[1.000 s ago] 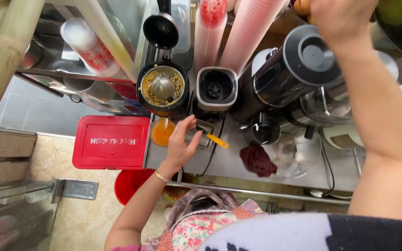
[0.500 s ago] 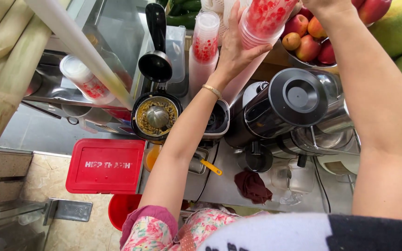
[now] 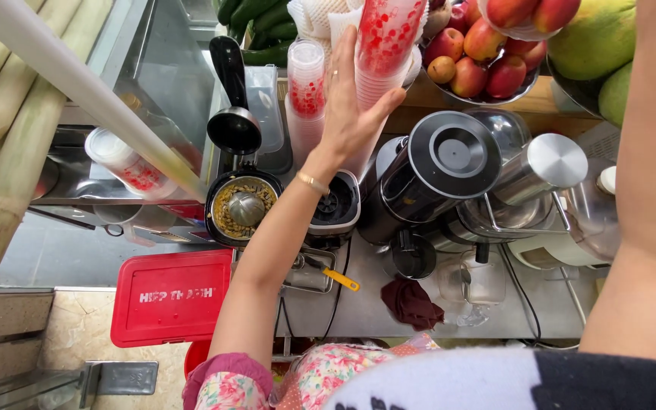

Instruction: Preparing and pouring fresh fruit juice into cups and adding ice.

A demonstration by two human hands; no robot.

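Note:
My left hand (image 3: 351, 114), with a thin bracelet on the wrist and a floral sleeve on the arm, reaches up to a tall stack of clear plastic cups with red print (image 3: 385, 45). The fingers lie along the stack's left side and the thumb wraps its right side. A shorter stack of the same cups (image 3: 305, 91) stands just left of the hand. My right forearm (image 3: 647, 190) rises along the right edge and leaves the frame at the top, so that hand is out of sight.
Below the hand stand a black citrus press (image 3: 243, 205), a small black blender base (image 3: 335, 209), a large dark juicer (image 3: 442, 167) and a steel one (image 3: 540, 175). A bowl of apples (image 3: 487, 53), a red lidded box (image 3: 170, 296), a maroon cloth (image 3: 411, 302) and sugarcane stalks (image 3: 9, 137) surround them.
My left hand rose from the counter by the yellow-handled tool up to the tall cup stack and now grips it. The view has tilted toward the fruit.

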